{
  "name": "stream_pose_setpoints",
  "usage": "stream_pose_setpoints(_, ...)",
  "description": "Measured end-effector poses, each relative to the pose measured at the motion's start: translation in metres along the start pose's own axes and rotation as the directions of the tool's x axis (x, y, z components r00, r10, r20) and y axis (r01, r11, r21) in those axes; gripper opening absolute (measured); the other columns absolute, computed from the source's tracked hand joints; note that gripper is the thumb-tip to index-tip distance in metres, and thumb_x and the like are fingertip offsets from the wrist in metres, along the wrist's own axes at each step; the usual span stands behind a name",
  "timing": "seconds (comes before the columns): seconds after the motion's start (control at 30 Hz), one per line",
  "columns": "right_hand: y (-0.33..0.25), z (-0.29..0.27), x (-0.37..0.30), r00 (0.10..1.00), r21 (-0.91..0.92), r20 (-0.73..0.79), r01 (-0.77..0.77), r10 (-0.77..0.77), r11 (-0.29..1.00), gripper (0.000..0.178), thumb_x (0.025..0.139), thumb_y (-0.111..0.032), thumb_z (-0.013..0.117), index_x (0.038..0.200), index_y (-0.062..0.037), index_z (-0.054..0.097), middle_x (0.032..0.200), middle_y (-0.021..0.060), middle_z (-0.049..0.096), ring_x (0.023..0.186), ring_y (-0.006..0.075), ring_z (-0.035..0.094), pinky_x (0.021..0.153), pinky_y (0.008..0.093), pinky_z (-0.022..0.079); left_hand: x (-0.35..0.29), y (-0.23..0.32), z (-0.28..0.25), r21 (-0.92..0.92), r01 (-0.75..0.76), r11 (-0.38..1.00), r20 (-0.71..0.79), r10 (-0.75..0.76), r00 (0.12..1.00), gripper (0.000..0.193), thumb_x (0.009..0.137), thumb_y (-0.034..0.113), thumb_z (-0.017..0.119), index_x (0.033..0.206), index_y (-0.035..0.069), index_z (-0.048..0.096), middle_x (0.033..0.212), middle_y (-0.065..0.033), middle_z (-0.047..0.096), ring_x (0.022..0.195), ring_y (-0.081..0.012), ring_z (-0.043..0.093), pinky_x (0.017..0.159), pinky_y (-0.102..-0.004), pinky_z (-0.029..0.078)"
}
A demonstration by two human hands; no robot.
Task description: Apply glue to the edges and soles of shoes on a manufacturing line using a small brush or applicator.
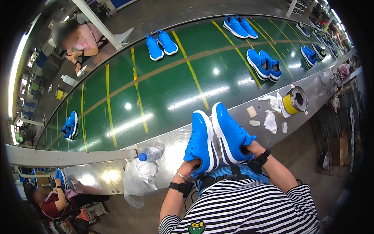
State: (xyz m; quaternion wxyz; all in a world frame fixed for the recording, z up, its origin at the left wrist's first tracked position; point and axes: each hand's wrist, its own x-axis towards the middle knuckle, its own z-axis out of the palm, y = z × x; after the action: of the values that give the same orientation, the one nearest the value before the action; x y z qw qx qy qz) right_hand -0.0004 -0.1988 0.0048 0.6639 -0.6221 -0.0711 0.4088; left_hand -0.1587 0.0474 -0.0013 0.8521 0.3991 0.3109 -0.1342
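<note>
A pair of blue sneakers with white soles is held up in front of me, toes pointing away and set close together. My left hand (187, 167) grips the left sneaker (200, 134) at its heel opening, the fingers mostly hidden inside. Gripping the right sneaker (228, 130) the same way is my right hand (255, 149), with its fingers tucked into the collar. Both shoes are tilted, so their soles face each other. Below them is the metal ledge of the conveyor, beside its green belt (156, 93).
More blue sneaker pairs (161, 45) stand on the belt. On the metal ledge (171, 150) lie a bottle (150, 154), a plastic bag (140, 175), white cloths (270, 121), a pale block (251, 112) and a yellow can (295, 101). Other people (83, 39) are at the left.
</note>
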Motion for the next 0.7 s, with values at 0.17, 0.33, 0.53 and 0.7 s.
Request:
stream_pose_setpoints(0.17, -0.012, -0.002, -0.002, 0.989, -0.186, 0.043, 0.147, -0.141, 0.971, 0.027, 0.078, -0.005, 0.053, 0.104, -0.0022, 0.054, 0.099, 0.0075, 0.058, 0.089, 0.0144, 0.054, 0.08, 0.0277, 0.043, 0.003, -0.01, -0.019, 0.215, -0.066, 0.974, -0.026, 0.073, 0.997, 0.036, 0.073, -0.002, 0.053, 0.108, 0.001, 0.049, 0.097, -0.0088, 0.056, 0.085, -0.0178, 0.055, 0.075, -0.029, 0.046)
stream_pose_setpoints(0.33, -0.015, -0.011, 0.003, 0.984, -0.266, 0.066, 0.178, -0.166, 0.947, 0.028, 0.078, -0.012, 0.053, 0.105, -0.0016, 0.053, 0.103, 0.0068, 0.057, 0.092, 0.0139, 0.051, 0.082, 0.0277, 0.04, -0.002, 0.01, -0.009, 0.57, -0.116, 0.813, -0.039, 0.169, 0.985, 0.038, 0.076, 0.006, 0.056, 0.112, 0.0, 0.047, 0.096, -0.0092, 0.058, 0.086, -0.017, 0.055, 0.076, -0.0291, 0.045)
stream_pose_setpoints(0.53, -0.033, 0.0, 0.001, 0.973, -0.281, 0.056, 0.233, -0.226, 0.931, 0.048, 0.077, -0.012, 0.055, 0.122, -0.003, 0.04, 0.11, 0.0073, 0.052, 0.102, 0.0135, 0.047, 0.089, 0.0273, 0.036, 0.001, 0.003, -0.01, 0.538, -0.46, 0.706, 0.056, 0.515, 0.855, 0.055, 0.078, 0.011, 0.055, 0.127, 0.004, 0.033, 0.115, -0.0126, 0.049, 0.099, -0.0196, 0.05, 0.083, -0.0305, 0.041)
stream_pose_setpoints(0.7, -0.025, 0.004, 0.002, 0.943, -0.341, -0.04, 0.299, -0.332, 0.891, 0.062, 0.072, -0.018, 0.063, 0.125, -0.0043, 0.035, 0.117, 0.01, 0.047, 0.104, 0.0175, 0.047, 0.089, 0.0301, 0.036, -0.004, 0.005, -0.012, 0.813, -0.462, 0.354, 0.099, 0.698, 0.71, 0.068, 0.067, 0.003, 0.057, 0.13, 0.006, 0.029, 0.119, -0.0178, 0.04, 0.107, -0.0303, 0.042, 0.09, -0.0346, 0.034)
